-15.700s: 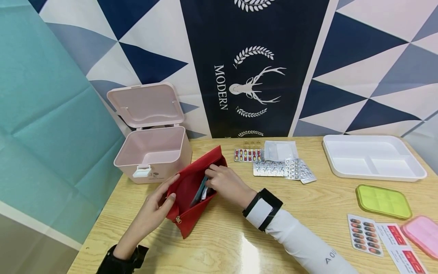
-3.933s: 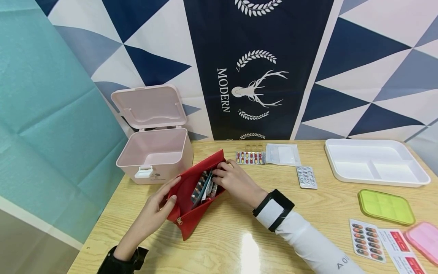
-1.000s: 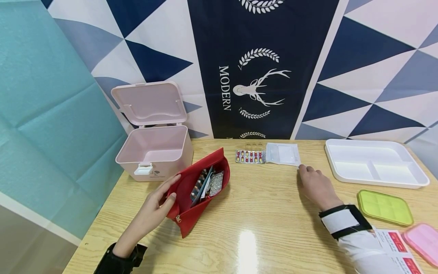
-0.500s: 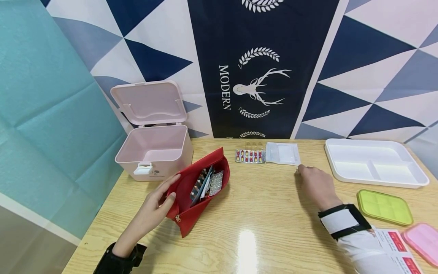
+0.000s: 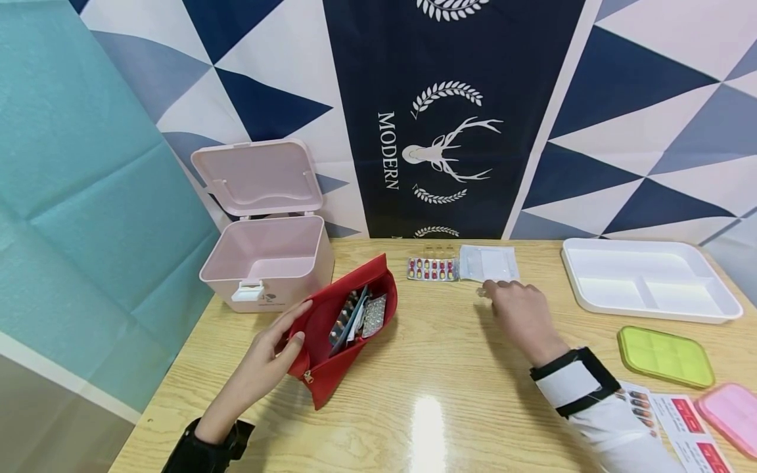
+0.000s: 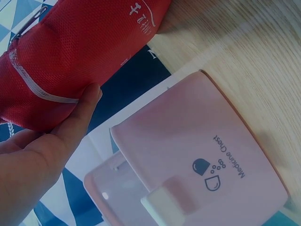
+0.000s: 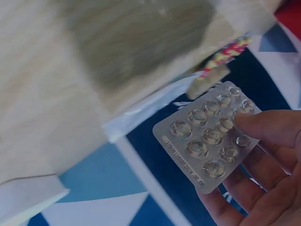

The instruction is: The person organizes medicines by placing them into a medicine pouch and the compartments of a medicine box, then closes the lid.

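Observation:
At the left, my left hand [image 5: 266, 358] grips the edge of a red zip pouch [image 5: 331, 387], its thumb on the inside rim. The pouch's mouth gapes, and blister packs [image 5: 372, 316] and small packets stick up inside. My right hand [image 5: 523, 318] is over the table at the right, in front of a white packet [image 5: 487, 263]. In the right wrist view it pinches a silver blister pack [image 7: 207, 136] with clear round bubbles, thumb on top and fingers beneath. Only a small tip of this pack shows in the head view.
A pink medicine chest [image 5: 269, 263] with its lid raised stands behind the pouch. Red-and-yellow capsules [image 5: 432, 269] lie near the wall. On the right are a white divided tray [image 5: 650, 249], a green pill case [image 5: 665, 357], a pink case [image 5: 733, 417] and medicine packs [image 5: 688, 420].
Over the last second, my right hand has picked the silver blister pack up from the table and moved left with it. My left hand has stayed on the pouch.

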Demonstrator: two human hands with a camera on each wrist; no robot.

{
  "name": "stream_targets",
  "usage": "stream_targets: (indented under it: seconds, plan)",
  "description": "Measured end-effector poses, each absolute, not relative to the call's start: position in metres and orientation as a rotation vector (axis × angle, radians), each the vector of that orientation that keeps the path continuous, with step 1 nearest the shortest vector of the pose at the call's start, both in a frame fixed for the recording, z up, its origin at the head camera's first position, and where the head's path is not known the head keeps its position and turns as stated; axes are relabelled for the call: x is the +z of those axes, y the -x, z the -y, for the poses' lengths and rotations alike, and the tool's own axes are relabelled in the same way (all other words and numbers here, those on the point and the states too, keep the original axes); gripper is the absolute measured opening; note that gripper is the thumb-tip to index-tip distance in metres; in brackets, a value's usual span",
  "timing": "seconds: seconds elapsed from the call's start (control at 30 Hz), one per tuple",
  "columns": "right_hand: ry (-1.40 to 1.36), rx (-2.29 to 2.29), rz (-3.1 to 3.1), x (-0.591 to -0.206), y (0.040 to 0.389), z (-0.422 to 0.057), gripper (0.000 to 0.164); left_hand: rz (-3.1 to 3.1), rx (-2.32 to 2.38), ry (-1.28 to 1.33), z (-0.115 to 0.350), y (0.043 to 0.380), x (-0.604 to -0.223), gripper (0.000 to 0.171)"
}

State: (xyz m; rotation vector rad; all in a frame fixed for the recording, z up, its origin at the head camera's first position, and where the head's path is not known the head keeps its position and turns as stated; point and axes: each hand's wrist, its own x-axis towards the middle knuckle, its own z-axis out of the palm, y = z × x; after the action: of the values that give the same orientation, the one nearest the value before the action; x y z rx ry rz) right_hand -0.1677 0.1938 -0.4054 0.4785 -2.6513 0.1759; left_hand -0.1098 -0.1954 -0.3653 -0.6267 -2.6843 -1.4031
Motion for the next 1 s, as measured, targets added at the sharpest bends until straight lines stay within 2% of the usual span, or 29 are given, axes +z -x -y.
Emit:
stream_targets:
  seconds: [0.2,0.53,1.0]
  plan:
    - [-0.570,0.162,2.591,-0.397,0.166,-0.171,0.020,2.683,-1.404,0.629,0.195,0.110,-0.366,0.046]
    - [-0.734,0.165,2.423,-0.379,0.162,-0.126,0.013,2.682,-1.406,0.636,0.195,0.110,-0.366,0.047]
    - [-0.956,0.240,2.307,-0.363,0.159,-0.077,0.020,2.685,-1.408,0.632,0.195,0.109,-0.365,0.047]
